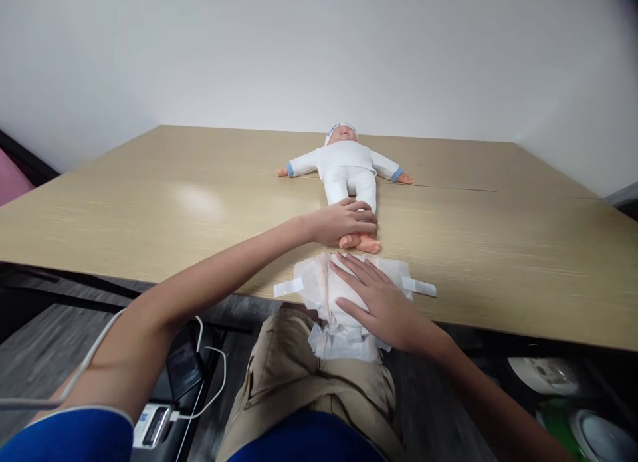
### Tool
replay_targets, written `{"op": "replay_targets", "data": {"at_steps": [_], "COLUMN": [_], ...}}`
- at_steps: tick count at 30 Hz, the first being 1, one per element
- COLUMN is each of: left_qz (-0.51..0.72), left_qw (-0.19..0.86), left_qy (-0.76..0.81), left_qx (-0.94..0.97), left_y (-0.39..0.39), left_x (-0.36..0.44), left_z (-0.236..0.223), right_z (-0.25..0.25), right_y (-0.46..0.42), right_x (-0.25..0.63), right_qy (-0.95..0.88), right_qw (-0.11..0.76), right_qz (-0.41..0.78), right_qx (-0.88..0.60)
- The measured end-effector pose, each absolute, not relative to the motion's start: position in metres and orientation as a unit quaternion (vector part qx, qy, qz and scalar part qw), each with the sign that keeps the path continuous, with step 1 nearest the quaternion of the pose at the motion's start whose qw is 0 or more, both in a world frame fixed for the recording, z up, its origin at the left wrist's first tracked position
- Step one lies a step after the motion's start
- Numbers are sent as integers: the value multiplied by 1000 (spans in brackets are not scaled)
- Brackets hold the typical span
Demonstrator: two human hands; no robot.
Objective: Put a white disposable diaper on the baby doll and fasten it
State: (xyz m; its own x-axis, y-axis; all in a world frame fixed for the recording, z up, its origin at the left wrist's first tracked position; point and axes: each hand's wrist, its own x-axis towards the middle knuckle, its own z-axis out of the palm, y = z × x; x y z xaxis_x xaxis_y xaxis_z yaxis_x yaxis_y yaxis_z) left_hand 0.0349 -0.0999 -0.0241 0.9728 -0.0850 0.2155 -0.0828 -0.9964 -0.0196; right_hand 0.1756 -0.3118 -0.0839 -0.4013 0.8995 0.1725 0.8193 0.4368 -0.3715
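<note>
A baby doll (346, 156) in a white suit with blue cuffs and a white printed cap lies on its back on the table, arms spread. My left hand (341, 223) is wrapped round its lower legs, with the bare feet showing just below my fingers. Close to the feet, an unfolded white diaper (345, 312) lies at the table's front edge. Its two side tabs stick out left and right, and its near end hangs over the edge toward my lap. Flat on the diaper rests my right hand (373, 299), fingers spread.
The wooden table (199, 229) has a seam across it and a pale wall (319, 56) behind. Below its edge, at lower left, a white cable joins a small white device (152, 425) near a dark phone-like object (184, 369). Round white and green objects (598, 435) are at lower right.
</note>
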Motion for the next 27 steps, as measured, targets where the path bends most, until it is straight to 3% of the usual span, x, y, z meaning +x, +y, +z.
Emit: {"op": "replay_targets", "data": {"at_steps": [7, 14, 21, 27], "left_qz": [-153, -213, -278, -311], "left_qw": [-164, -257, -306, -303], "left_qy": [59, 13, -34, -12], "left_qx": [-973, -942, -910, -901], "left_y": [-83, -62, -48, -39], "left_x": [30, 27, 22, 19], "left_z": [19, 71, 89, 99], "right_z": [-83, -92, -84, -73], "right_y": [-296, -243, -155, -81], "right_x": [190, 205, 216, 222], "right_qy": [-839, -847, -844, -826], "right_qw": [160, 156, 144, 190], "right_qz": [138, 127, 124, 95], "right_qx": [-501, -493, -501, -523]}}
